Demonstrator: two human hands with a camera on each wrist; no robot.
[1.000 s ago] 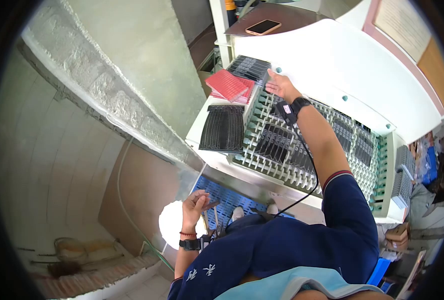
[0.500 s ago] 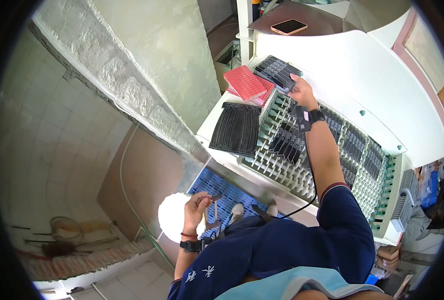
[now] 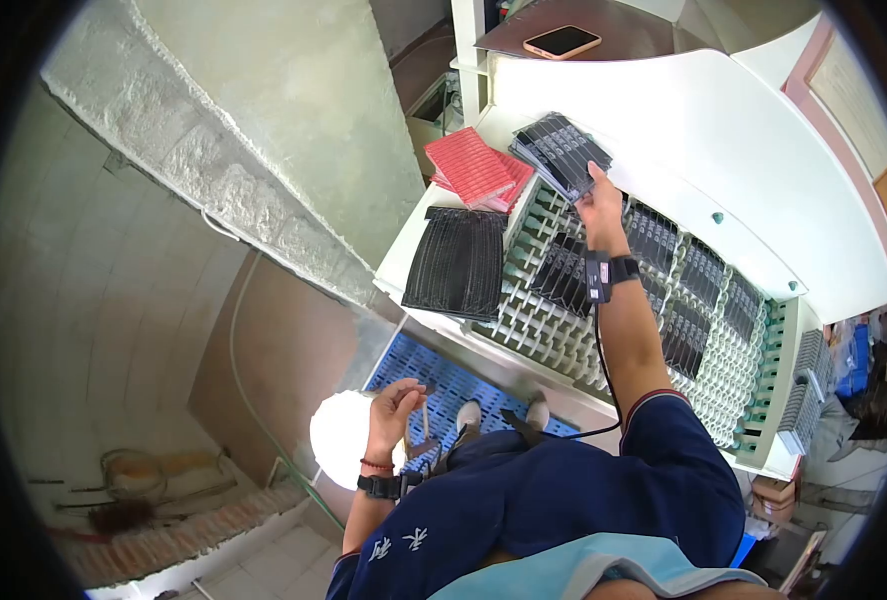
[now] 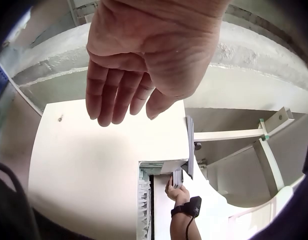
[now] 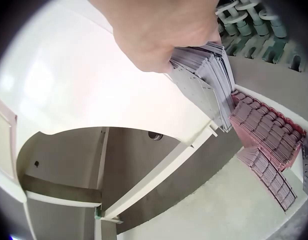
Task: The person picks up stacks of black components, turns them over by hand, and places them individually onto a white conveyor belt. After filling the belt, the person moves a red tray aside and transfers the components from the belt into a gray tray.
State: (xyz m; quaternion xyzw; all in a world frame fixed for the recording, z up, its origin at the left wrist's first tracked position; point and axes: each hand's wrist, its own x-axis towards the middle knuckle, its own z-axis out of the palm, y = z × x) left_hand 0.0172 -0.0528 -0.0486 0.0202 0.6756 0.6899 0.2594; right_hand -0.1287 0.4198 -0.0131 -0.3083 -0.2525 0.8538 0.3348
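Right hand, just beside the stack of black panels a second ago, now grips it; the stack is turned and fanned out, extending beyond the fingers. Left of those fingers lie red panels, with another black stack nearer the body. White rollers sit below the fingers. The left hand hangs with relaxed, empty fingers.
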